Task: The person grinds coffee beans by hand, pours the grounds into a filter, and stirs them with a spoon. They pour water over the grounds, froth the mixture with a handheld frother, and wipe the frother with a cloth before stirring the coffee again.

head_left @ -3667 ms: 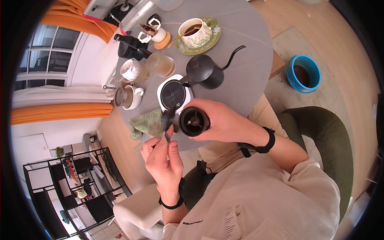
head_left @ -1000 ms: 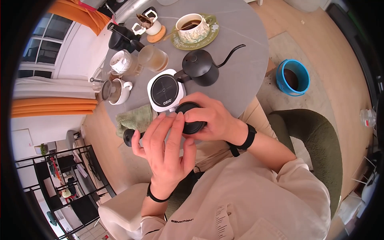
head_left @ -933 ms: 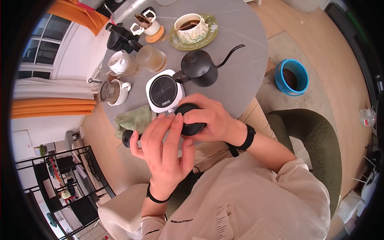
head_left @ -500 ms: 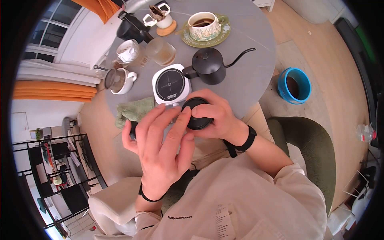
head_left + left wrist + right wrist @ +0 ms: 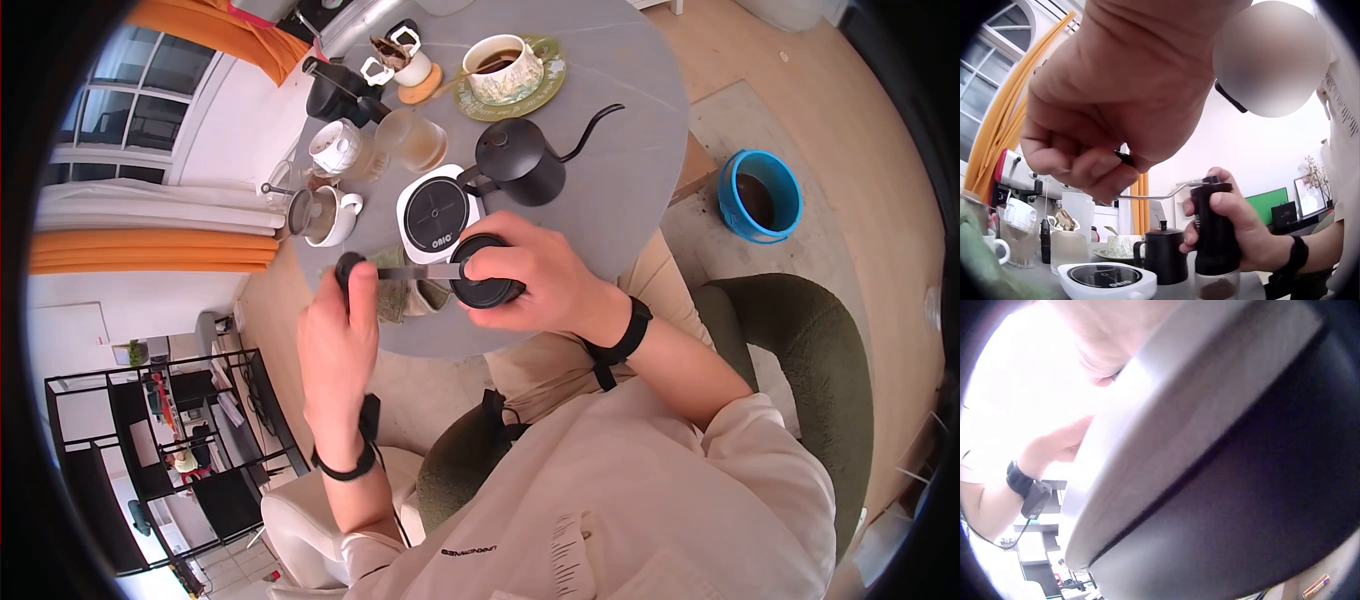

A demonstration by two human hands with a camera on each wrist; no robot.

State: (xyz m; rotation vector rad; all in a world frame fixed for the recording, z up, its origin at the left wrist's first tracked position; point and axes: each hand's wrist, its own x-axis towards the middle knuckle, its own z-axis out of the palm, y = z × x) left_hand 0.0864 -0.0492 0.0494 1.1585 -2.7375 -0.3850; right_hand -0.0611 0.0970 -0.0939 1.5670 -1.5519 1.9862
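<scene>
Upright over the table's near edge, a black hand coffee grinder (image 5: 488, 292) is gripped around its body by my right hand (image 5: 545, 270), thumb over the lid. Its metal crank (image 5: 425, 271) points out to the left. At the crank's far end, the fingers of my left hand (image 5: 335, 345) curl round the black knob (image 5: 347, 267). In the left wrist view the clear lower cup (image 5: 1216, 286) of the grinder shows brown grounds inside. The right wrist view is mostly filled by the tabletop's edge (image 5: 1166, 419), which hides the grinder.
Just beyond the hands are a white device with a round black top (image 5: 437, 213), a black gooseneck kettle (image 5: 520, 165) and a green cloth (image 5: 392, 300). Farther back stand a coffee cup (image 5: 503, 72) on a green saucer, glasses and mugs. A blue bucket (image 5: 760, 195) is on the floor.
Earlier the grinder was open on top, the crank loose in my left hand. The crank lid then went on, and my left hand has moved from the lid to the knob.
</scene>
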